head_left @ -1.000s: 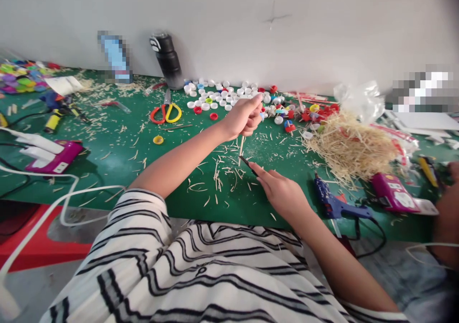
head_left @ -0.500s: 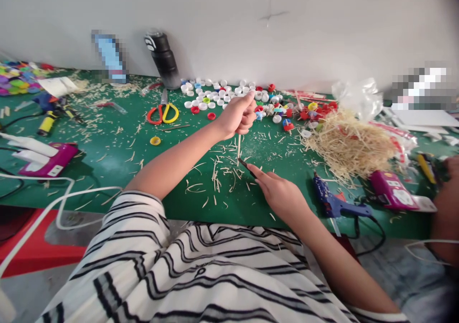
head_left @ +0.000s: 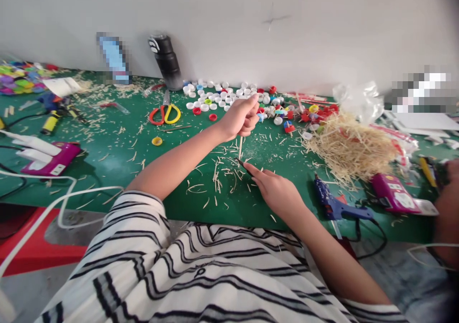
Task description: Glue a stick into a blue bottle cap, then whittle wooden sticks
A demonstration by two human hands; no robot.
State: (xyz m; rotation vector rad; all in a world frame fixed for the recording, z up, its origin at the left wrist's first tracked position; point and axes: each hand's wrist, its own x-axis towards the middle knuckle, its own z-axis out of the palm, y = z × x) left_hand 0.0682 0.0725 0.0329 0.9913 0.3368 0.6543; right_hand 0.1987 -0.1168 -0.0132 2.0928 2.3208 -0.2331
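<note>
My left hand [head_left: 241, 116] is closed in a fist round the upper end of a thin wooden stick [head_left: 240, 147], which points down at the table. My right hand [head_left: 275, 189] grips a small dark knife [head_left: 242, 163], its tip at the stick's lower end. Most of the knife's handle is hidden by my fingers. Pale wood shavings [head_left: 216, 176] lie scattered on the green table [head_left: 247, 208] beneath the stick. Just beyond my left hand are many bottle caps [head_left: 215, 98], mostly white, some red, blue and green.
Scissors [head_left: 165, 114], a black bottle [head_left: 167, 62] and a yellow cap [head_left: 157, 141] are left of my hands. To the right lie a heap of shavings [head_left: 353, 146], a blue glue gun [head_left: 339, 203] and a purple power strip [head_left: 392, 194]. A co-worker's arm [head_left: 446, 208] is at the right edge.
The knife has shifted slightly left and up against the stick's lower end, with my right hand following. My left hand keeps its hold; the whole view has shifted a little.
</note>
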